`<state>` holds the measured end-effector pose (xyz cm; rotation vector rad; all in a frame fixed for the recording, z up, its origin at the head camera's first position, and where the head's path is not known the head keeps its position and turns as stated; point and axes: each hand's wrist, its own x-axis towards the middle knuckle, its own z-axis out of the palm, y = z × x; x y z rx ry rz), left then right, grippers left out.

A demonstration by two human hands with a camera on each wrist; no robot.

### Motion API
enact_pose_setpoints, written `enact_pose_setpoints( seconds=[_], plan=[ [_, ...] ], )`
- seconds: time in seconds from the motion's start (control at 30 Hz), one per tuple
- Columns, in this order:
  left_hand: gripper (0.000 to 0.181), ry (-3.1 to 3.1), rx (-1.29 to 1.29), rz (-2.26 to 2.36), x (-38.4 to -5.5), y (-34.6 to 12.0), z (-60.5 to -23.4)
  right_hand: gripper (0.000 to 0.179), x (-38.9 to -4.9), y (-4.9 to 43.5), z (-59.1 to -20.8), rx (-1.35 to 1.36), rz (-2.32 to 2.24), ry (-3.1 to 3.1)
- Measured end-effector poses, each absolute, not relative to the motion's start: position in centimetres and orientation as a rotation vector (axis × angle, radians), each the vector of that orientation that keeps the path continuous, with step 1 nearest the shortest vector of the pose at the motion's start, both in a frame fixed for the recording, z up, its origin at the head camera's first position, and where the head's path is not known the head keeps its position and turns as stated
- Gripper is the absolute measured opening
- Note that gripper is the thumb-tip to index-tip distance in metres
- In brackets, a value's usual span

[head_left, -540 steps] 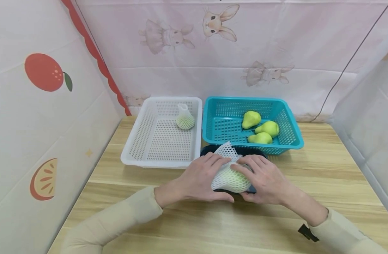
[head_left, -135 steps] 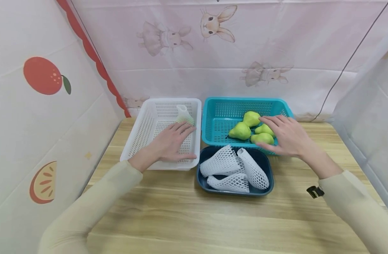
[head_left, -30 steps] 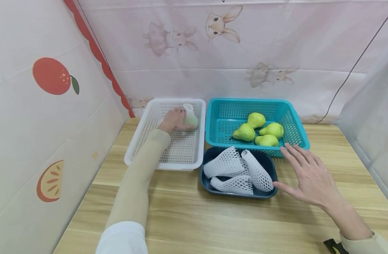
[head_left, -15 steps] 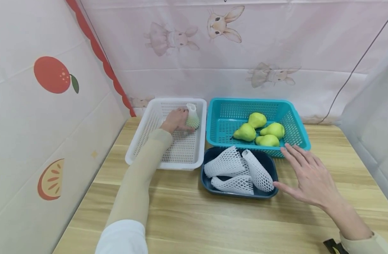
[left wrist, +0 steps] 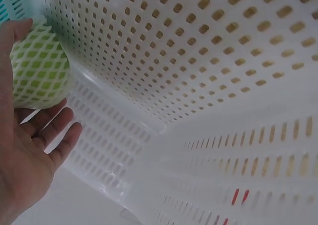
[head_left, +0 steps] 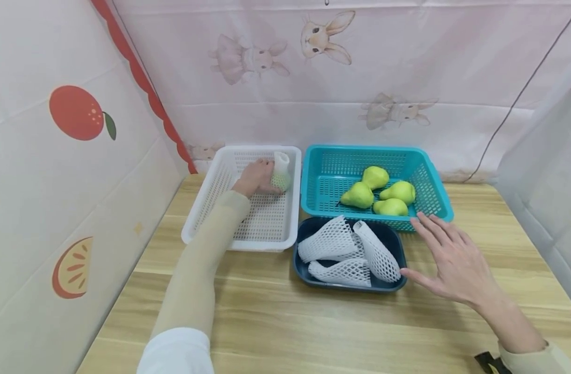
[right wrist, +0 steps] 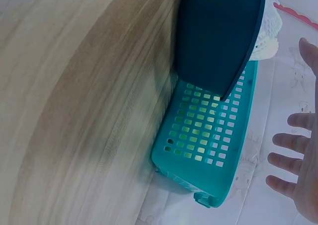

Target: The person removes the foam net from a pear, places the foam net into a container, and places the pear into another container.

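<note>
My left hand (head_left: 256, 176) reaches into the white basket (head_left: 192, 218) and holds a green pear in a white foam net sleeve (head_left: 281, 179). The left wrist view shows the thumb near the top of the netted pear (left wrist: 42, 68) and the fingers (left wrist: 54, 130) beneath it. The sleeve's hollow neck sticks up above the fruit. My right hand (head_left: 458, 267) is spread and holds nothing, right of the navy basin (head_left: 351, 287) and near the front right corner of the teal basket (head_left: 313, 210). Several loose foam net sleeves (head_left: 329, 240) lie in the basin.
Several bare green pears (head_left: 357, 195) lie in the teal basket. Both baskets stand side by side at the back of the wooden table (head_left: 285, 332), with the basin in front of the teal one. A printed curtain (head_left: 257, 119) hangs behind them.
Earlier both hands held a netted pear over the basin. Since then a further bare pear lies in the teal basket, my right hand has drawn back, and my left has taken the netted pear.
</note>
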<state>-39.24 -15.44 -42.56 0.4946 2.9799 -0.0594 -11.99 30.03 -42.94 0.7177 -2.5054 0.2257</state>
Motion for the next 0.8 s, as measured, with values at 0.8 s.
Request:
enact_pose_setpoints(
  seconds=[0.8],
  plan=[
    [0.106, 3.015, 0.621, -0.313, -37.6, -17.3, -40.1, 0.112, -11.8, 30.2, -42.8, 0.712, 0.236, -2.497]
  ],
)
